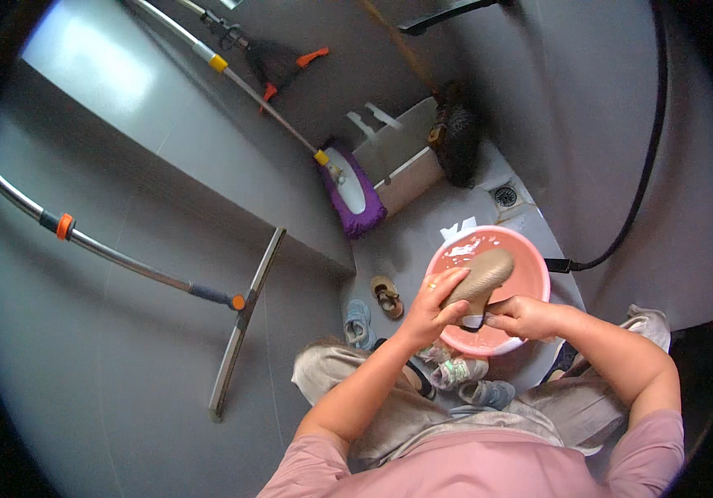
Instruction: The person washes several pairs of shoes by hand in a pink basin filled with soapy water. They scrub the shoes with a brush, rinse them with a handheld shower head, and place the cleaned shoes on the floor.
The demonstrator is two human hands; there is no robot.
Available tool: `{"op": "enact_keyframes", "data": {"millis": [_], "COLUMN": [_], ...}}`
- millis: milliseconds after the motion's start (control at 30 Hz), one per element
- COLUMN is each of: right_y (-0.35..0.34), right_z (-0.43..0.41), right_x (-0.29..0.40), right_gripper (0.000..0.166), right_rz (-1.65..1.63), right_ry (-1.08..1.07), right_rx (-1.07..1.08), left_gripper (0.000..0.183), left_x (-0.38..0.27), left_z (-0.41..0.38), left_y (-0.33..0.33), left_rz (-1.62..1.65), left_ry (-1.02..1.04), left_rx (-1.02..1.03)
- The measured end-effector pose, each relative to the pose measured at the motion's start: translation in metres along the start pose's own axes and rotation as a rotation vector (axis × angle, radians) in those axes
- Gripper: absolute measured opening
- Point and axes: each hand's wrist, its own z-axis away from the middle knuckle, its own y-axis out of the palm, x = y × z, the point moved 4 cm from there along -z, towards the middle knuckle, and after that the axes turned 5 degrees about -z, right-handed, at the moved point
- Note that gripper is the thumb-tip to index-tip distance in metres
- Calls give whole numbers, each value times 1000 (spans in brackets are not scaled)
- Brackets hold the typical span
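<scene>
A small tan shoe (484, 274) is held over a pink plastic basin (540, 267) that has water in it. My left hand (434, 305), with a ring on one finger, grips the shoe from its left side. At the shoe's opening, my right hand (521, 316) is closed with its fingers against the edge; whether it pinches the shoe or a small tool is hidden. A matching-looking tan shoe (387, 297) lies on the floor left of the basin, beside a light blue shoe (359, 324). Below the basin are a pale shoe with green laces (458, 372) and a blue-grey shoe (487, 393).
A purple mop (356, 215) leans by a white plastic bin (415, 177) holding a dark brush head (459, 143). A floor drain (506, 197) lies beyond the basin. A squeegee (247, 317) leans at the left. A black hose (649, 168) hangs at the right, its end near the basin.
</scene>
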Motion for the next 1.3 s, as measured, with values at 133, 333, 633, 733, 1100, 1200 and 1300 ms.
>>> {"op": "enact_keyframes", "data": {"millis": [133,333,633,733,1100,1200,1300], "right_y": [7,-9,-20,-25,-31,-34,-34], "right_z": [-2,-7,-17,-16,-24,-19,-9], "right_x": [-1,-4,5,-7,-15,-2,1], "right_gripper": [30,35,32,29,32,38,42], "right_rz": [-244,-245,-219,-256,-494,-453,-501], "right_ry": [-55,-108,-518,-208,-208,-132,-24], "right_rx": [-70,-370,-633,-538,-391,-317,-213], "left_gripper": [47,55,48,54,63,62,59], "left_x": [21,12,-7,-27,-10,1,2], "left_z": [6,-1,-9,-6,-11,-7,-9], "left_y": [10,35,75,70,57,52,38], "left_rz": [661,1005,1021,504,85,-81,15], "left_ry": [-307,-421,-378,-388,-284,-213,-179], "left_rx": [-238,-392,-520,-540,-433,-462,-433]}}
